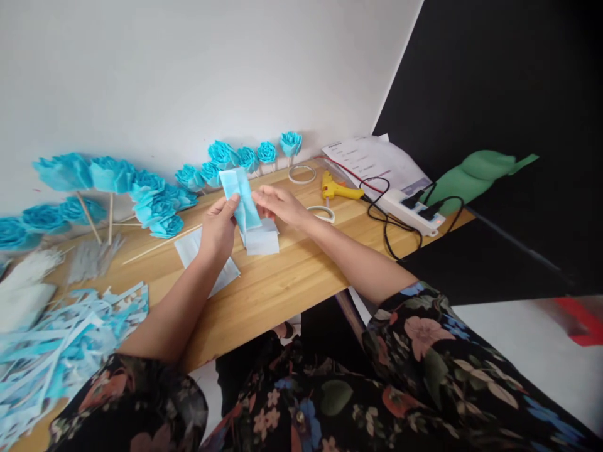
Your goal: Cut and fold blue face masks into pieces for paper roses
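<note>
Floral sleeves [424, 339] sit closest to us. Our left hand [219, 229] pinches blue paper strip [241, 194] upright over wooden table [292, 276]; our right hand [279, 204], fingers loosely extended, touches strip's edge.

Matt blue strip [241, 198] (paper), wooden table [292, 282]

Left grip [217, 229] pinching, right grip [277, 204] fingers extended, forearms converging

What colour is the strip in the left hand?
Light blue; the strip shows best in the head view.
</note>
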